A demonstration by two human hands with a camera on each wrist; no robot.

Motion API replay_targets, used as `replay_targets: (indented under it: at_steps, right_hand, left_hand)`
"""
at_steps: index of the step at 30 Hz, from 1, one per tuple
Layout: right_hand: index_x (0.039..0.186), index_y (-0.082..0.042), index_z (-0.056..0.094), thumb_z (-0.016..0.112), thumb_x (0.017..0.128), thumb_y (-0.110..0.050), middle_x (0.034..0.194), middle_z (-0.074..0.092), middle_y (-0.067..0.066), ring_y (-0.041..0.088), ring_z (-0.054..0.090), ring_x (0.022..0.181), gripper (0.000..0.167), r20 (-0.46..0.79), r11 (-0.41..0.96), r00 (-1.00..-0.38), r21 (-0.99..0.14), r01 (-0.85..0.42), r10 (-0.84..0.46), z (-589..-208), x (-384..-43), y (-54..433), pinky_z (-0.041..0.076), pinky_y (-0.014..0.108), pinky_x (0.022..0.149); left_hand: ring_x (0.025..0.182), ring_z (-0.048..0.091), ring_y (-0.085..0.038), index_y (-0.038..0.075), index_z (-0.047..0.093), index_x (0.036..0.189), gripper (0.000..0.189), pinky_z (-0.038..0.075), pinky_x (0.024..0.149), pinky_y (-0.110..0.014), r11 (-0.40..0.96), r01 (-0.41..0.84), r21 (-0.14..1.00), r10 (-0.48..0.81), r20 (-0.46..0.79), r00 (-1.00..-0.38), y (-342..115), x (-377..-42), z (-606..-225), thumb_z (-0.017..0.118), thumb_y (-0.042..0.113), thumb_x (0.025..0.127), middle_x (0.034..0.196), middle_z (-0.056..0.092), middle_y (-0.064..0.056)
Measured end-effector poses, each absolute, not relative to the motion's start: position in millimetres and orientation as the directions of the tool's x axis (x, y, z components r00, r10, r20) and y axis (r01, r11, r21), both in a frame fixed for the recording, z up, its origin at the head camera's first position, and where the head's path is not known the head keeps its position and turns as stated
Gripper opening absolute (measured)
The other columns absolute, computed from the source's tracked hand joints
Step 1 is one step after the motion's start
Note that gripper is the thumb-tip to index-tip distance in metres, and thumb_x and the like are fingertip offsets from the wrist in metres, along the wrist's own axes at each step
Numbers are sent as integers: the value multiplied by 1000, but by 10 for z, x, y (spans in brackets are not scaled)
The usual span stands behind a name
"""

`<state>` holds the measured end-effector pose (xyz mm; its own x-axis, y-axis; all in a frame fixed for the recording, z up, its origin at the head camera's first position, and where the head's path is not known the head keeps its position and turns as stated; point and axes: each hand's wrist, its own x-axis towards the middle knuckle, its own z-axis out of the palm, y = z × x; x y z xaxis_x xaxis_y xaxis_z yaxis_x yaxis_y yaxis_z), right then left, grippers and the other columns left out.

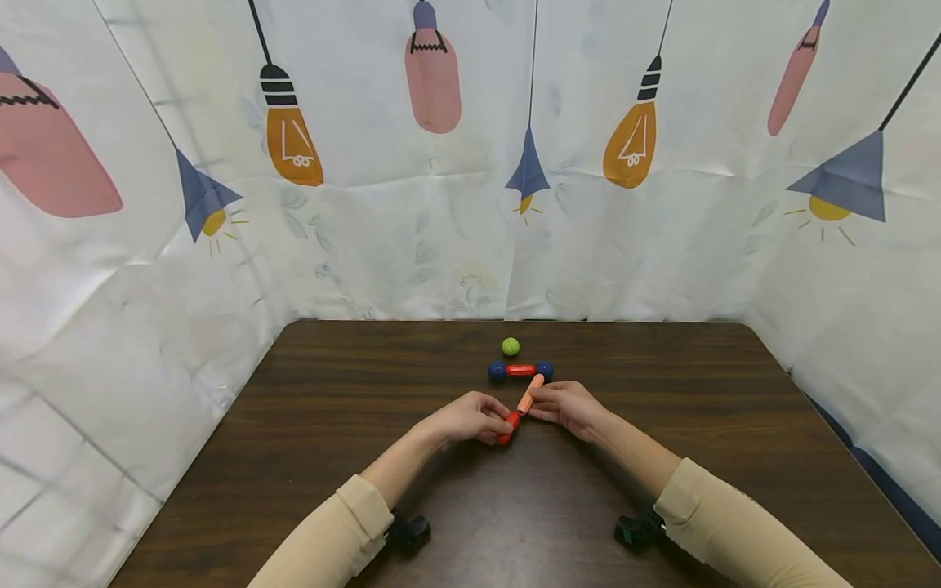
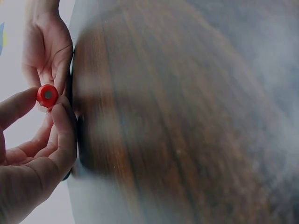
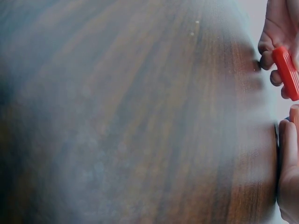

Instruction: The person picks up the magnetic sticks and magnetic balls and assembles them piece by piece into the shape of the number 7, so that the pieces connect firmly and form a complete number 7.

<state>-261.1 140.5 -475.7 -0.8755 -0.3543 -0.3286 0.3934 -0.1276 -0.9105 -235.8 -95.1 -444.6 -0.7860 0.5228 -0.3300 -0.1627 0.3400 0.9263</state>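
My left hand (image 1: 469, 418) pinches a short red ribbed stick (image 1: 509, 429) between thumb and fingertips. In the left wrist view, the end of this red stick (image 2: 47, 95) faces the camera and has a grey spot at its centre. To the right, my right hand (image 1: 568, 405) holds a salmon-orange stick (image 1: 531, 394) by its side, tilted up and away. The near end of the orange stick is right at the far end of the red one in the head view; the right wrist view shows a narrow gap between the red stick (image 3: 286, 72) and the orange stick (image 3: 294, 115).
Just beyond my hands, another red stick (image 1: 520, 370) lies crosswise with a dark blue ball (image 1: 497, 371) at each end. Behind it sits a lime-green ball (image 1: 510, 346). The dark wood-grain table (image 1: 353, 384) ends at a white printed curtain (image 1: 441, 245).
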Motion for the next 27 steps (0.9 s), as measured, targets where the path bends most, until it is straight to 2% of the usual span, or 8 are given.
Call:
replay_targets:
  at_steps: [14,27]
  right_hand:
    - [136,23,46,54,107,-3,111,68,17,17,72,98,40,-319,-129,-877,-914,385,-358,-4754,-2598,1407,54,33,92]
    - [138,23,43,54,107,-3,114,67,19,19,72,100,43,-323,-135,-879,-911,389,-351,-4754,-2599,1402,54,34,92]
  left_hand:
    - [77,68,-15,-8,67,118,26,59,77,-34,347,-168,923,511,-336,-791,-899,-2367,-4438,71,7,97,94,71,-7]
    - [76,67,-15,-8,64,121,27,59,75,-31,299,-188,935,518,-325,-791,-896,-2351,-4453,68,6,99,93,69,-9]
